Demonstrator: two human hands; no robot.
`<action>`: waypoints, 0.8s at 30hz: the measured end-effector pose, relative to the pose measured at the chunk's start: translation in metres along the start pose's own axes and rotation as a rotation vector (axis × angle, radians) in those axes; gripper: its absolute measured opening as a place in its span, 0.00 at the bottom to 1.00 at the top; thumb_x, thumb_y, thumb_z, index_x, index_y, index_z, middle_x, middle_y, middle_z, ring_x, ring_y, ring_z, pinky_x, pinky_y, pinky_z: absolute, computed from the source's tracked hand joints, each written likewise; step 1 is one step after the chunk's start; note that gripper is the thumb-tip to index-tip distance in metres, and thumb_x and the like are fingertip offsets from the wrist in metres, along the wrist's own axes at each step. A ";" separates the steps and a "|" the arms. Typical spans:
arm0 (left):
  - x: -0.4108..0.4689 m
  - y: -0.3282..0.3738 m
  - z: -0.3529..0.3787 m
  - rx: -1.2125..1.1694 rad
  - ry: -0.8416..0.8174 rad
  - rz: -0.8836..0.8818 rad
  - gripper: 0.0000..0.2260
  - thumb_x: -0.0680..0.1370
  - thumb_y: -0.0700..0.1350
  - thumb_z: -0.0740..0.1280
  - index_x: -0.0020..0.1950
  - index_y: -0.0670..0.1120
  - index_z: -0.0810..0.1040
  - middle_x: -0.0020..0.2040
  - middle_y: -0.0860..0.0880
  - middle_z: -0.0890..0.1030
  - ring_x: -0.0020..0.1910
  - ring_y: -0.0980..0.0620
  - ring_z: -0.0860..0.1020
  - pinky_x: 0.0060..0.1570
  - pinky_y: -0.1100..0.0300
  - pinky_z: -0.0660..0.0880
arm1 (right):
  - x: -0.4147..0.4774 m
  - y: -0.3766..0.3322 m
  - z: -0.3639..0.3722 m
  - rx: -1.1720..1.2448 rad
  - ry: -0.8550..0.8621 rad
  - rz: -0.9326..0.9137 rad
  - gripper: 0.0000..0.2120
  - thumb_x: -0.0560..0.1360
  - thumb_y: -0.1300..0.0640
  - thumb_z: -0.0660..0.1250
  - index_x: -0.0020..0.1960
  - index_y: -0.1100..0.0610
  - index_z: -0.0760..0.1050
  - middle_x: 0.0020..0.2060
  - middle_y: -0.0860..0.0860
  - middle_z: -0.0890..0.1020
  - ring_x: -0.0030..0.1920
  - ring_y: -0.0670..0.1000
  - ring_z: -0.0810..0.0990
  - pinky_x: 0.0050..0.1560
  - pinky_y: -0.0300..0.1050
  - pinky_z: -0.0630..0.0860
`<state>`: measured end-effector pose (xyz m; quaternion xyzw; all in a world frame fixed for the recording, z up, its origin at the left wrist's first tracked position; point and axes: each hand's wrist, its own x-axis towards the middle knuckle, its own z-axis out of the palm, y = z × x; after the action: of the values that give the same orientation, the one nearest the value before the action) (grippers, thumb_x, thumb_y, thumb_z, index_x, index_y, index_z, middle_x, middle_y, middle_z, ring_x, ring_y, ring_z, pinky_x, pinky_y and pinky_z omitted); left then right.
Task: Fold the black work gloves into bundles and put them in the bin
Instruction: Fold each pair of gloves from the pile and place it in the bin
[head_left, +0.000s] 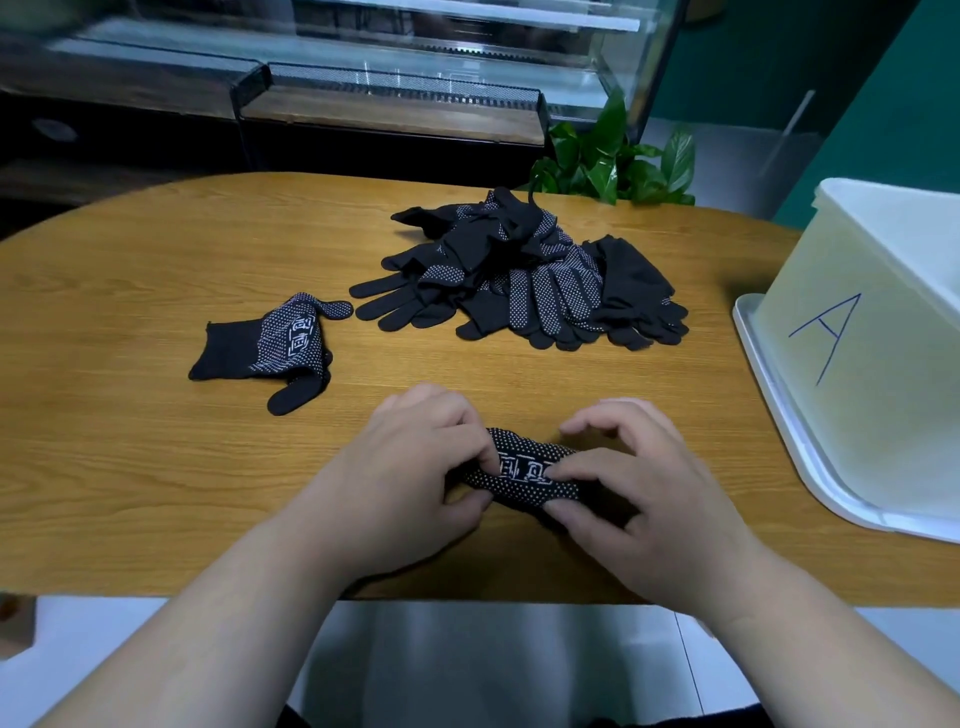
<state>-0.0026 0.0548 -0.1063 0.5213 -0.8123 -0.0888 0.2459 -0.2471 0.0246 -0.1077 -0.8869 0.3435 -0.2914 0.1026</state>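
A rolled black glove with white dots (524, 470) lies on the wooden table near its front edge. My left hand (415, 467) pinches its left end and my right hand (639, 483) grips its right end, hiding that side. A partly folded glove (275, 348) lies flat to the left, its thumb sticking out. A heap of several loose black gloves (524, 275) sits at the table's middle back. The white bin (883, 332), marked with a blue letter A, stands at the right edge.
The bin rests on a white tray or lid (789, 447). A green plant (618, 156) stands behind the table, beyond the heap. A glass display counter (363, 93) runs along the back. Bare wooden tabletop (130, 467) stretches to the left of my hands.
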 end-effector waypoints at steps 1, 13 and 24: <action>0.000 0.000 0.000 0.005 0.001 0.002 0.08 0.69 0.51 0.75 0.46 0.57 0.79 0.55 0.60 0.75 0.62 0.55 0.69 0.62 0.50 0.67 | 0.000 -0.001 0.002 -0.023 0.055 -0.002 0.08 0.73 0.49 0.70 0.48 0.51 0.84 0.53 0.47 0.78 0.58 0.50 0.75 0.60 0.41 0.71; -0.001 0.012 -0.009 -0.131 -0.102 0.055 0.20 0.74 0.61 0.66 0.64 0.57 0.74 0.58 0.60 0.74 0.60 0.59 0.73 0.60 0.55 0.72 | 0.005 0.005 0.004 -0.107 -0.017 0.146 0.14 0.76 0.46 0.62 0.52 0.49 0.84 0.55 0.40 0.83 0.66 0.47 0.76 0.74 0.58 0.63; 0.003 0.012 -0.002 -0.169 -0.004 -0.021 0.12 0.78 0.54 0.62 0.56 0.56 0.82 0.48 0.61 0.72 0.54 0.58 0.71 0.54 0.59 0.70 | 0.010 -0.002 0.000 -0.011 -0.093 0.115 0.16 0.73 0.51 0.64 0.58 0.50 0.81 0.55 0.41 0.81 0.65 0.42 0.73 0.72 0.43 0.62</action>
<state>-0.0125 0.0579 -0.0993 0.5070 -0.7969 -0.1605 0.2864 -0.2400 0.0200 -0.1024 -0.8790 0.3902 -0.2415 0.1300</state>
